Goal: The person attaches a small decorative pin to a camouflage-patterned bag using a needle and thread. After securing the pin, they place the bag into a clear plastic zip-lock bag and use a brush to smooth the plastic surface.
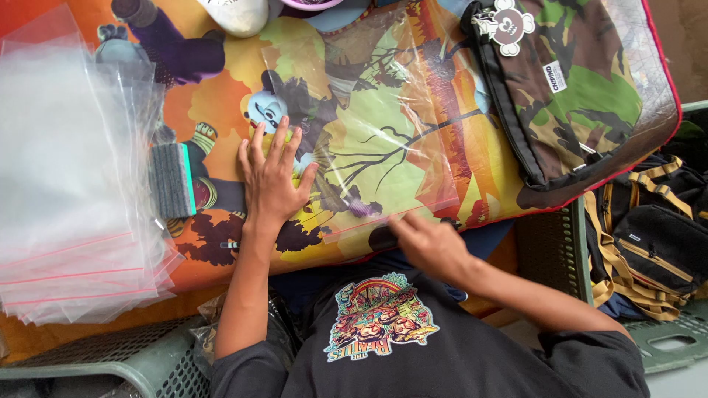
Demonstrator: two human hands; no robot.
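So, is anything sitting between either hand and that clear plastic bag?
Nothing visible. The left hand lies flat on the clear plastic bag, and the right hand touches its near red-striped edge. The camouflage pouch lies off to the right.

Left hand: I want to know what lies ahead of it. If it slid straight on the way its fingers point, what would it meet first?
The left hand lies flat on a clear plastic bag. Straight ahead is more of that bag, then probably the white rounded object at the far edge.

Single head-worn view, straight down, close above the mat [221,96]
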